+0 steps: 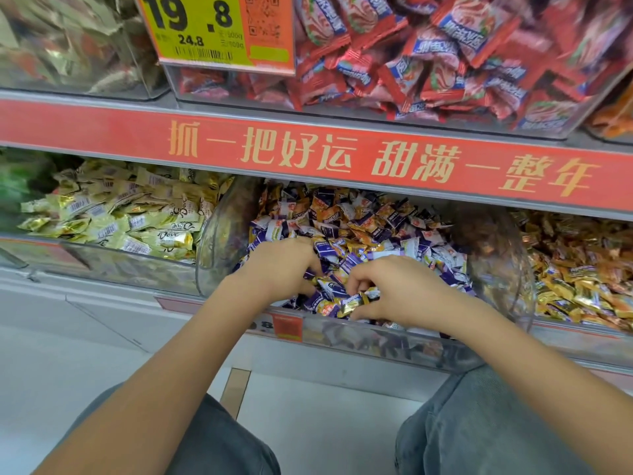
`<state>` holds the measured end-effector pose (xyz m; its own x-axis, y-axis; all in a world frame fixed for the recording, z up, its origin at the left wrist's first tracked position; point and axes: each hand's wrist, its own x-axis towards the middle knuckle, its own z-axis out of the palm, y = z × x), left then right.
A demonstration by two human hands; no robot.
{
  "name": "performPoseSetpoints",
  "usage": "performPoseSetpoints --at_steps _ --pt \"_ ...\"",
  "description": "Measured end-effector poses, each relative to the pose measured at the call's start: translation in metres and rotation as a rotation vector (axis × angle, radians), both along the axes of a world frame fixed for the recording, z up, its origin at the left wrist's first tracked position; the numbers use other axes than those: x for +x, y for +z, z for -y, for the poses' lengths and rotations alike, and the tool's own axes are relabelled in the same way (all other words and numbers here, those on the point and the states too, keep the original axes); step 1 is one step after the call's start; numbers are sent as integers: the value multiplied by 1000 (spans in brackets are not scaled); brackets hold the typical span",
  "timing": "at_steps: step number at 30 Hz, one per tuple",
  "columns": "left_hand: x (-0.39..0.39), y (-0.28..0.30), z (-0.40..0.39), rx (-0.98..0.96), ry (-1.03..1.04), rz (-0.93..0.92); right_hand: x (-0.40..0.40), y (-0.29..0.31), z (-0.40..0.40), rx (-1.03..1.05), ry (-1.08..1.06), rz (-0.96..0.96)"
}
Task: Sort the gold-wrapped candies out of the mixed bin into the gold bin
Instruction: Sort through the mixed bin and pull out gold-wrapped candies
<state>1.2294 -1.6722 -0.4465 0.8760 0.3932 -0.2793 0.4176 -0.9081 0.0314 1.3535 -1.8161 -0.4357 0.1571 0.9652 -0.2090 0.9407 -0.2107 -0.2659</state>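
Observation:
The mixed bin (394, 341), a clear plastic tub on the lower shelf, holds a heap of purple, white and gold-wrapped candies. Both of my hands are inside it near the front wall. My right hand (397, 289) pinches a gold-wrapped candy (358, 301) between thumb and curled fingers. My left hand (282, 265) lies palm down on the pile with its fingertips dug among the purple wrappers; what it holds, if anything, is hidden. To the right, the gold bin (582, 269) is full of gold and orange wrappers.
A bin of pale yellow-green Dove candies (120, 214) stands to the left of the mixed bin. A red shelf strip (308, 149) with gold characters runs overhead. Above it are bins of red-wrapped candies (428, 56) and a yellow price card (212, 29). My knees are below.

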Motion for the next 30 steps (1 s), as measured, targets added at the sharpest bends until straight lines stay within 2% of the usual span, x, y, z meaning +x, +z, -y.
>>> performPoseSetpoints --at_steps 5,6,9,10,11,13,15,18,20,23,30 --pt "-13 4 -6 -342 136 247 2 0 7 166 -145 -310" --pt "-17 7 -3 -352 174 309 2 0 10 224 -162 -366" --pt "-24 10 15 -93 241 457 -1 3 17 444 -216 -445" --pt "-23 13 21 -101 272 525 -5 4 18 505 -231 -480" --pt "-21 16 23 -216 309 581 -9 4 18 546 -227 -519" --pt "-17 23 29 -639 381 658 -21 5 14 581 -180 -579" --pt "-14 31 34 -974 417 622 -31 5 7 613 -145 -640" --pt "-13 36 39 -1207 529 561 -37 4 1 689 -199 -593" --pt "-13 36 38 -1206 534 509 -34 3 2 746 -260 -487" --pt "-16 32 37 -1038 388 429 -24 4 11 803 -378 -383" --pt "-21 17 34 -695 276 525 9 16 76 980 -595 -396"
